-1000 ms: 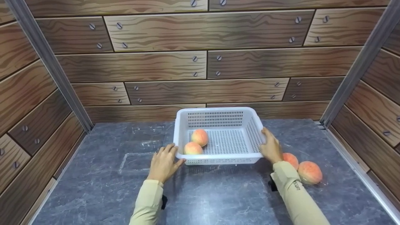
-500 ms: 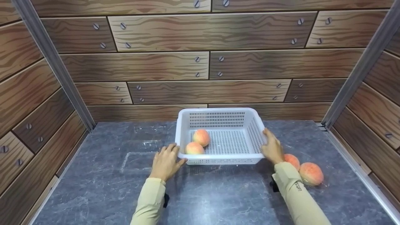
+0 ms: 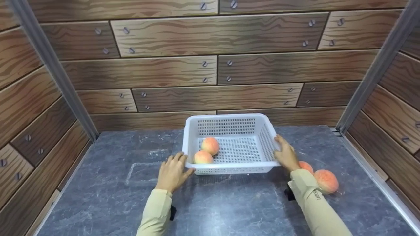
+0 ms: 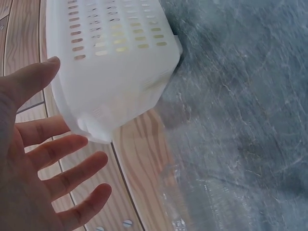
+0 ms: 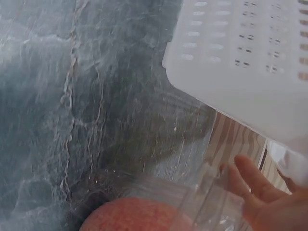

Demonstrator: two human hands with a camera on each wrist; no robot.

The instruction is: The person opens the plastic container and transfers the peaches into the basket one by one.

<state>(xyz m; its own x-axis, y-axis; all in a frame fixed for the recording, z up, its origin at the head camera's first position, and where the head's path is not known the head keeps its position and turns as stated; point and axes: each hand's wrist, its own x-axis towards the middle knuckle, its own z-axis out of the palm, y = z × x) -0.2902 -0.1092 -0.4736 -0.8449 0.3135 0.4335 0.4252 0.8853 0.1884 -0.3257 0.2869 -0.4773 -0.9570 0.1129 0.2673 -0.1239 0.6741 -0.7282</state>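
Observation:
A white perforated plastic basket [image 3: 231, 166] stands near the back of the table, with two peaches [image 3: 210, 146] at its left side. My left hand [image 3: 172, 173] holds its front left corner: in the left wrist view the thumb lies on one side of the rim and the index finger on the other, while the remaining fingers spread loosely. At the right rim, my right hand [image 3: 286, 155] grips with the thumb over the edge; its other fingers pass below the rim. Two more peaches [image 3: 326, 181] lie on the table beside the right forearm, one partly hidden by it.
Clear plastic pieces [image 3: 144, 170] lie on the grey marbled table [image 3: 226, 209] left of the basket. Another transparent plastic piece [image 5: 211, 202] shows by a peach in the right wrist view. Wood-patterned walls [image 3: 210, 68] close off the back and both sides.
The whole view shifts slightly with the head. Both hands keep their places on the basket, and the peaches stay where they were.

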